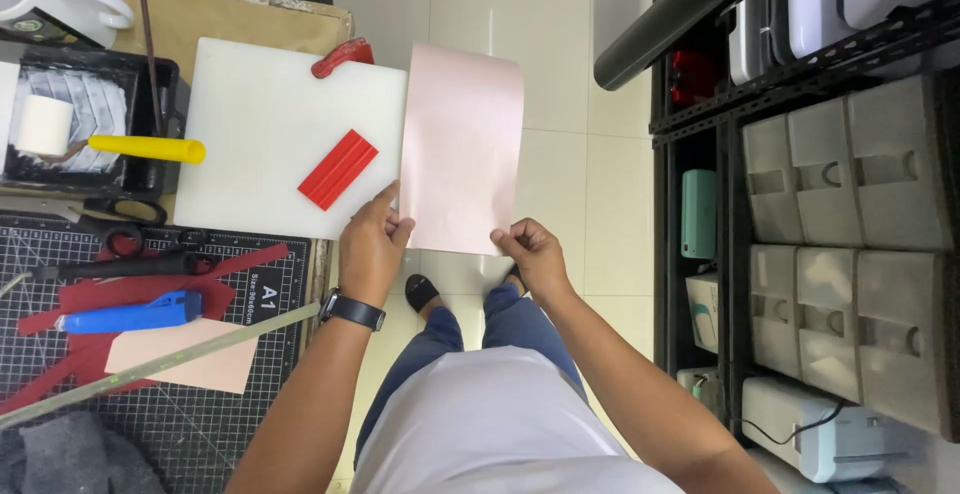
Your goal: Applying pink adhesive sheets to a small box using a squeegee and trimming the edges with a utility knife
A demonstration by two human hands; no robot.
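Flat pale-pink sheet, above floor

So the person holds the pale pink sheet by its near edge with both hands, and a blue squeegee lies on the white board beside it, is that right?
Not quite. In the head view the squeegee on the white board is red, not blue. The rest stands: the left hand and right hand hold the pale pink sheet by its near edge.

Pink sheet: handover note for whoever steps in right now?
Left hand: grip shut on the pink sheet, pinching its lower left corner.
Right hand: grip shut on the lower right corner.
The sheet is held in the air beside the white board, its left edge over the board's right edge.
A red squeegee lies loose on the board, untouched.
A second pink piece lies on the cutting mat, with red scraps around it.
The held sheet is not yet laid down.
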